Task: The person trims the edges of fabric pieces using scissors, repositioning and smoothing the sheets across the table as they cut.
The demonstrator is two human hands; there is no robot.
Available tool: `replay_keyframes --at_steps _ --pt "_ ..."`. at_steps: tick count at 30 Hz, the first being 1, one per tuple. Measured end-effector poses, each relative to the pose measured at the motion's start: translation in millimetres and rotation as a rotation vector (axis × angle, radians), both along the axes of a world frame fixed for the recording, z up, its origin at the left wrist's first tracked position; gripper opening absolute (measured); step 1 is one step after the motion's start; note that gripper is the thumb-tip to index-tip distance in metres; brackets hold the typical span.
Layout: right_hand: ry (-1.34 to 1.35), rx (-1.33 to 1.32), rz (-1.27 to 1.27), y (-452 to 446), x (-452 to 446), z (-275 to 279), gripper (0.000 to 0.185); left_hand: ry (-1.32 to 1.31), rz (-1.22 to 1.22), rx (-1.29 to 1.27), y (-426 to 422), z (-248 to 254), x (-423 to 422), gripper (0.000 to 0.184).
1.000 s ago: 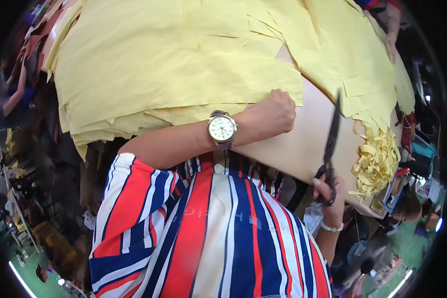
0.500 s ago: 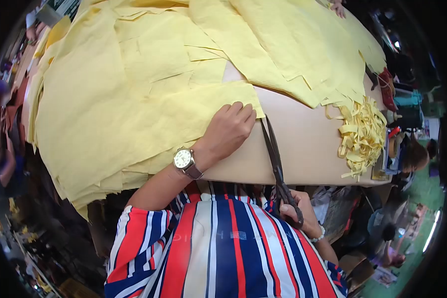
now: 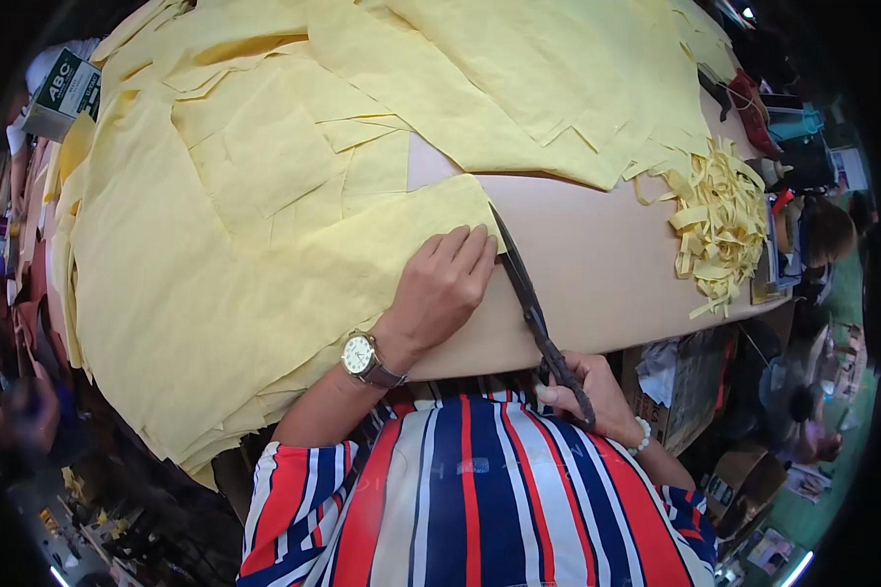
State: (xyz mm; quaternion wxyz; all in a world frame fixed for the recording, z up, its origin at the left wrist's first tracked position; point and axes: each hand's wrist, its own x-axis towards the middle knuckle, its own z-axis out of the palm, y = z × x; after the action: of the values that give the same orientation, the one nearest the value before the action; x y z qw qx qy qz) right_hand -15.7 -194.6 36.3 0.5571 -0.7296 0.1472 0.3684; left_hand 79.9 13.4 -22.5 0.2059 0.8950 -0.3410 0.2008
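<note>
My left hand (image 3: 445,279) has its fingers pressed together at the end of a yellow cloth-like sheet (image 3: 294,259), gripping it near the corner. The scissors (image 3: 527,308), long and dark, are in my right hand (image 3: 602,391), whose fingers wrap round the handles by the table's front edge. Their blades point up and to the left and lie along the short end of the sheet, just right of my left fingertips. Whether the sheet lies between the blades I cannot tell.
More yellow sheets (image 3: 499,88) overlap across the tan table (image 3: 597,254). A heap of thin yellow strips (image 3: 719,230) lies near the right edge. An ABC box (image 3: 67,93) stands at the far left. Other people work at both sides.
The scissors have moved up along the sheet's end, their tips now near its upper corner. My left hand still holds the sheet. The whole view has shifted and tilted a little.
</note>
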Motion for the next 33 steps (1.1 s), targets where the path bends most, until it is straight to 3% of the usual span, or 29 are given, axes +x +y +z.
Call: replay_keyframes --at_steps 33 --pt "0.043 0.032 -0.032 -8.7 3.8 6.7 0.034 -0.004 -0.088 -0.02 -1.9 6.7 -1.3 0.026"
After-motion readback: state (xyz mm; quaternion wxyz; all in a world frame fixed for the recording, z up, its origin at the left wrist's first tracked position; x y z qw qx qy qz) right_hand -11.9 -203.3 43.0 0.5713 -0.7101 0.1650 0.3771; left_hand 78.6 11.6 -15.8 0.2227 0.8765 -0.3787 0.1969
